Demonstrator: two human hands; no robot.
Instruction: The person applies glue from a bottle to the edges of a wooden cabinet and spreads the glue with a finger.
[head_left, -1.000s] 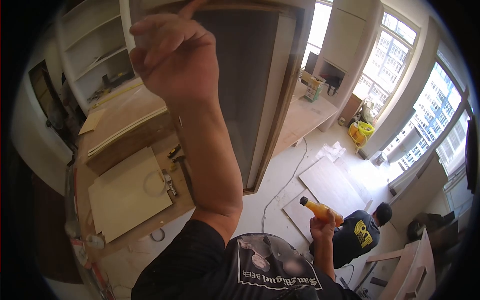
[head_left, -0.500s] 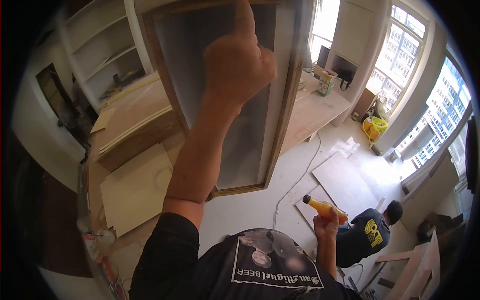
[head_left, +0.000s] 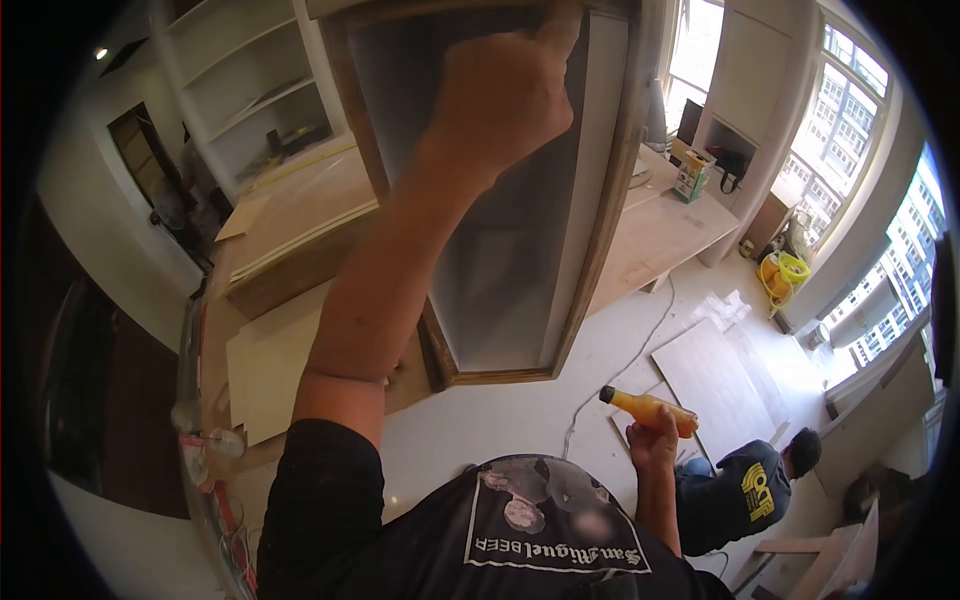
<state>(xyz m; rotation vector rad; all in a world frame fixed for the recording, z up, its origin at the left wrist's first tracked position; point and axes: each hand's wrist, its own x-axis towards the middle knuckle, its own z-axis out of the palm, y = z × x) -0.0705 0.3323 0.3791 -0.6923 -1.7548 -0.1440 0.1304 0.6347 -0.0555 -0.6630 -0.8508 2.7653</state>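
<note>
My left hand [head_left: 510,95] is raised in front of a wood-framed panel [head_left: 520,376] with a dark, hazy middle. One finger stretches up to the panel's top edge, where its tip is cut off by the view. The other fingers curl in toward the palm, and no held thing shows. Low on the right, my right hand [head_left: 655,447] is wrapped around a bottle [head_left: 645,408] with a black cap and orange-yellow contents. The bottle lies nearly level, its cap pointing left.
A person in a dark shirt [head_left: 748,490] crouches at the right, beside flat boards [head_left: 705,385] on the floor. A cable [head_left: 620,378] runs across the floor. Left stands a wooden bench [head_left: 300,215]; at the right a worktop [head_left: 670,235] carries a box [head_left: 694,178].
My left hand has moved right along the panel's upper part. The view has turned slightly left, shifting the room rightward. My right hand still grips the bottle.
</note>
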